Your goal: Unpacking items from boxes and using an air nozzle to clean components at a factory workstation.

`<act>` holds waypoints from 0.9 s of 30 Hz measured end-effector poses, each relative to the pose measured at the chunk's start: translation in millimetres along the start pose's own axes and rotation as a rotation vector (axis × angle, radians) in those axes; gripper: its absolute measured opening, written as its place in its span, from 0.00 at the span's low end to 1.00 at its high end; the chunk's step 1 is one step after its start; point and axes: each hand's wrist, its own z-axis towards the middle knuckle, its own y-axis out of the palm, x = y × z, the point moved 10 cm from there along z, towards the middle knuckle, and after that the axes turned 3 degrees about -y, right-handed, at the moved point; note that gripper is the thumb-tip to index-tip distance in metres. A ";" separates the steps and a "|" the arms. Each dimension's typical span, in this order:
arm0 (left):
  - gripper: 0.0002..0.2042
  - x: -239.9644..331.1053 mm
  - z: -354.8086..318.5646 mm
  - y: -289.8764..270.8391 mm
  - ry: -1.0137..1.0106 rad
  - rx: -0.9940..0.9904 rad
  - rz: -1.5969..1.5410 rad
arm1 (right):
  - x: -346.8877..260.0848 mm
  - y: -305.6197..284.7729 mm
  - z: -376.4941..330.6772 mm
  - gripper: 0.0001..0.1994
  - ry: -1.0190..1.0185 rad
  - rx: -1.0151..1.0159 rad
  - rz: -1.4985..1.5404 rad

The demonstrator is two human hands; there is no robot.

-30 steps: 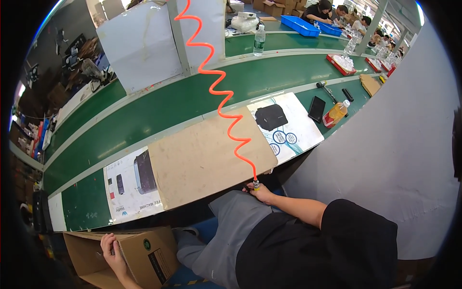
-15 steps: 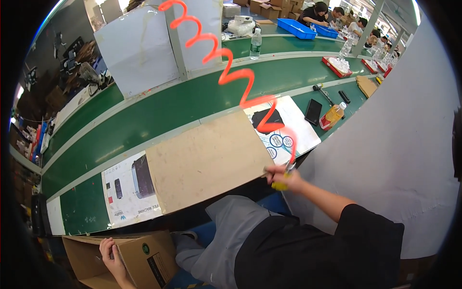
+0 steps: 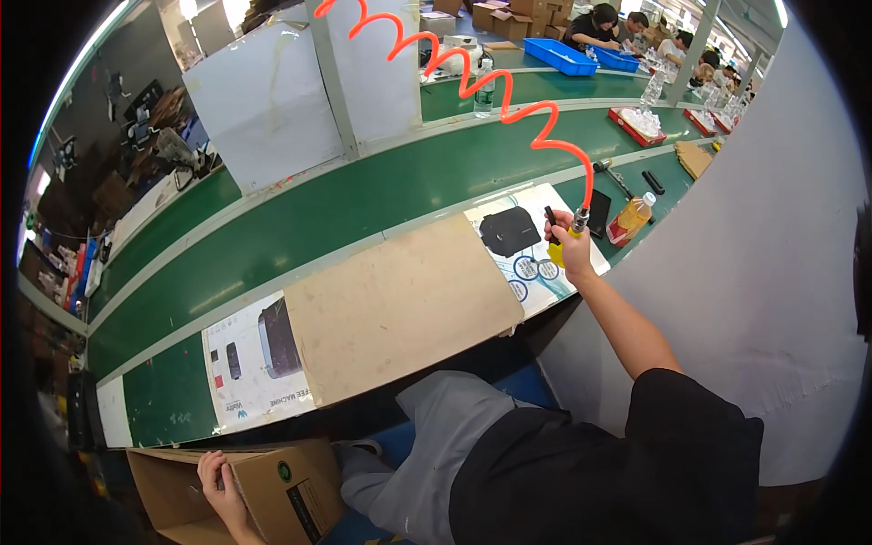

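My right hand (image 3: pixel 574 251) is closed round a yellow air blow gun (image 3: pixel 556 257), raised over the right end of the bench. A coiled orange air hose (image 3: pixel 510 107) runs from the gun's metal fitting up to the top left. A short black part juts out beside my fingers; whether it belongs to the gun I cannot tell. At the lower left my left hand (image 3: pixel 218 489) grips the upper edge of an open cardboard box (image 3: pixel 272 472), its fingers bent over the rim. That box sits below the bench front, beside my legs.
A plain cardboard sheet (image 3: pixel 404 309) covers the bench middle, with printed card (image 3: pixel 259 359) at its left. Near my right hand are a black phone (image 3: pixel 599 214), a drink bottle (image 3: pixel 630 221) and a hammer-like tool (image 3: pixel 618 180). A white panel (image 3: pixel 727 300) stands at right; people work far off.
My right hand has moved up and away from the bench's front edge with the air blow gun, and the hose has swung right with it. My left hand stays on the box edge.
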 end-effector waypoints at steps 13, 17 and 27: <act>0.05 -0.3 -1.0 0.1 0.039 -0.020 0.047 | -2.6 29.1 -24.5 0.16 0.242 -0.176 0.178; 0.05 -0.6 -0.2 -1.9 0.036 -0.020 0.061 | 15.4 65.6 -107.2 0.16 0.652 -0.614 0.249; 0.05 7.1 4.0 1.0 0.014 0.025 0.038 | 219.5 43.0 -258.7 0.17 0.761 -0.889 -0.469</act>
